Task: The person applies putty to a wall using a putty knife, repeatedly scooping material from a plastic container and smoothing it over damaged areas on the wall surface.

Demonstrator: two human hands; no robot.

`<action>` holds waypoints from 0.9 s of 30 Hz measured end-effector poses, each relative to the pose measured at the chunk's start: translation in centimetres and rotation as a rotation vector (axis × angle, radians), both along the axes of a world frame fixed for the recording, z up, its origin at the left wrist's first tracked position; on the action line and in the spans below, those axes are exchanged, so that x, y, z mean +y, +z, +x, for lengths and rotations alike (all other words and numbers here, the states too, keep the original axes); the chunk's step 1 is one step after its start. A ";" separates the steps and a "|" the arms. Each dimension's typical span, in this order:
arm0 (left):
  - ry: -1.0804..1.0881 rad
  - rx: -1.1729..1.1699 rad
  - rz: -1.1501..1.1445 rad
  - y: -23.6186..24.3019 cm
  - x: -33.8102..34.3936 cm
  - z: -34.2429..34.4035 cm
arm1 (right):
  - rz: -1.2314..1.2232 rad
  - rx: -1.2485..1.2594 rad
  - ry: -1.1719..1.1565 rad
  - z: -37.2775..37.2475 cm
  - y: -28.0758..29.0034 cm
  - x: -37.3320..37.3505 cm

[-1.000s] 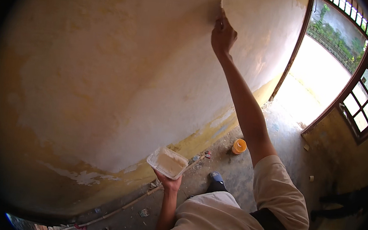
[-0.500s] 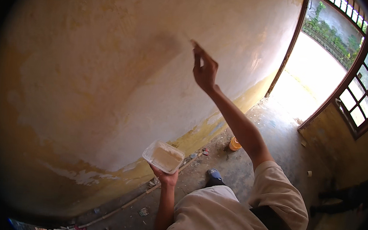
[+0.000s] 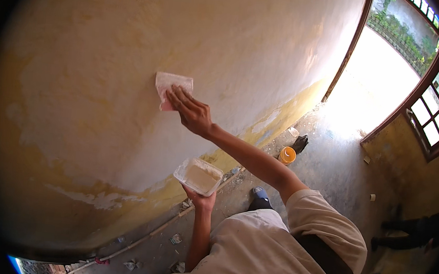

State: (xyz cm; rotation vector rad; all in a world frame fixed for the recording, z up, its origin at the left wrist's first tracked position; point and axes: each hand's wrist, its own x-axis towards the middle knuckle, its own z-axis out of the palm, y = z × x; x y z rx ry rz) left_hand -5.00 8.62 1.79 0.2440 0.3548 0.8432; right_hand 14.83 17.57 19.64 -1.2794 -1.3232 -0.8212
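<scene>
My right hand [image 3: 192,115] is closed on a flat pinkish putty spreader [image 3: 168,82], smeared with white, its fingers pressing along the face. The spreader lies against the patchy yellow-and-white wall [image 3: 111,122]. Lower down, my left hand [image 3: 203,200] supports a clear plastic tub [image 3: 182,170] from beneath, close to the wall. Pale putty [image 3: 201,180] covers the tub's bottom and smears its sides. Most of the left fingers are hidden under the tub.
An orange bucket [image 3: 287,155] stands on the floor by the wall, beside a dark bag [image 3: 300,143]. A long thin pole [image 3: 162,227] and scraps lie along the wall base. A bright doorway [image 3: 372,88] and paned window [image 3: 438,106] are at right; a dark-clothed person's legs [image 3: 415,232] show lower right.
My right hand has swept down and left across the wall, and the spreader, blurred before, now shows its broad face. My left hand and the tub have barely moved.
</scene>
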 end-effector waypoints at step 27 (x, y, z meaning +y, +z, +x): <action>0.145 0.031 -0.102 -1.9 -0.6 -0.8 | -0.229 0.418 0.238 -1.3 -11.7 -0.6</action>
